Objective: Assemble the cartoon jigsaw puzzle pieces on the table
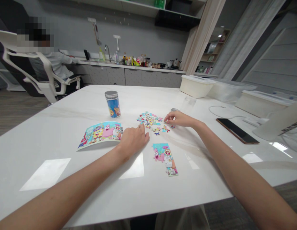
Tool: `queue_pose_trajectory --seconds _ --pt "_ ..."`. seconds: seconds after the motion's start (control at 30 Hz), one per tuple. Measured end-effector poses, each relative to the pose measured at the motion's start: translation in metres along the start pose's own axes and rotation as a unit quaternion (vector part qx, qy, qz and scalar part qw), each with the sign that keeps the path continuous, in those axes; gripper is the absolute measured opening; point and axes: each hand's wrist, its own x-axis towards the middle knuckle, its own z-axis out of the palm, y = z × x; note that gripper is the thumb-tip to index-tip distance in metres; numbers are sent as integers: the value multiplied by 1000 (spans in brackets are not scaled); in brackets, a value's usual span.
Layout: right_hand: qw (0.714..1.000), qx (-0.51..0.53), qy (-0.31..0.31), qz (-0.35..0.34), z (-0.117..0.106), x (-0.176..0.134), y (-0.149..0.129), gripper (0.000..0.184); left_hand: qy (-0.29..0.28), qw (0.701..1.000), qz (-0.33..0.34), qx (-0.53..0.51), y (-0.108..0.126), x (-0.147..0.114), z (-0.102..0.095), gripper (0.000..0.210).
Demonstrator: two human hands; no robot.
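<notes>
A loose pile of jigsaw puzzle pieces (150, 119) lies at the middle of the white table. My left hand (134, 139) rests at its near left side, index finger by the pieces and thumb apart, with nothing visible in it. At the pile's right edge my right hand (178, 118) pinches a small puzzle piece (164, 121), mostly covered by the fingertips. Closer to me sits a joined puzzle section (166, 158) with a pink starfish and other cartoon figures. A curled reference picture (100, 133) of the same characters lies left of my left hand.
A blue picture canister (113, 104) with a metal lid stands behind the reference picture. To the right are a phone (237, 130), a white cable and several plastic bins (197, 87). A clear container (189, 101) lies behind my right hand. A person sits at the far left.
</notes>
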Motion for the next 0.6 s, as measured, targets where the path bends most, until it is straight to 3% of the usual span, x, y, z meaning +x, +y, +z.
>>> queue_pose_trajectory --seconds 0.17,0.33,0.4,0.53,0.6 --pt "999 7 -52 -15 1 -4 -9 21 -5 1000 -2 -10 0 0 -1 42" --pt "999 -5 -47 -12 2 -3 -11 15 -6 1000 -3 -14 0 0 -2 41" --pt "999 -25 -21 -17 5 -1 -8 15 -3 1000 -2 -12 0 0 -2 41" --pt "988 -97 117 -36 18 7 1 26 0 1000 0 -8 0 0 -1 41" --pt "978 -130 145 -67 25 11 5 30 2 1000 5 -6 0 0 0 43"
